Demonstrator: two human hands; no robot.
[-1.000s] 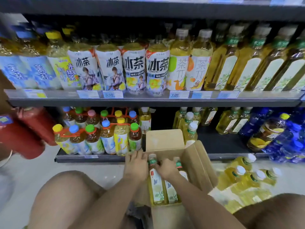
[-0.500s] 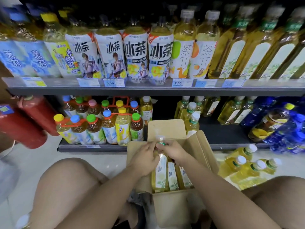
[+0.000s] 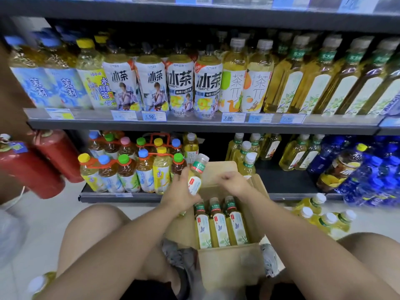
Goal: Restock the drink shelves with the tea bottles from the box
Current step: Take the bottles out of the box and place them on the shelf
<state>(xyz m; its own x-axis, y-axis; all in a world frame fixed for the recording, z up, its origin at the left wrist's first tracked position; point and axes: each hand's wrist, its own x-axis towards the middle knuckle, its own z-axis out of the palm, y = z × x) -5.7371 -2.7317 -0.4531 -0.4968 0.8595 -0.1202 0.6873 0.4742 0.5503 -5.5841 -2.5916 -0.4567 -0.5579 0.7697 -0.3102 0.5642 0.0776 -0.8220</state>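
- Left hand (image 3: pixel 179 192) grips one tea bottle (image 3: pixel 195 176) round its body; the bottle is tilted, cap uppermost, above the box's left side.
- Right hand (image 3: pixel 234 183): fingers curled under, holding nothing, over the open box (image 3: pixel 229 263).
- Three bottles (image 3: pixel 218 224) remain upright in the box.

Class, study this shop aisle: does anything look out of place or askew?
Yes. Several tea bottles sit loose on the floor, right of the cardboard box, instead of on the bottom shelf. Another bottle lies near the bottom-left corner. Nothing looks spilled.
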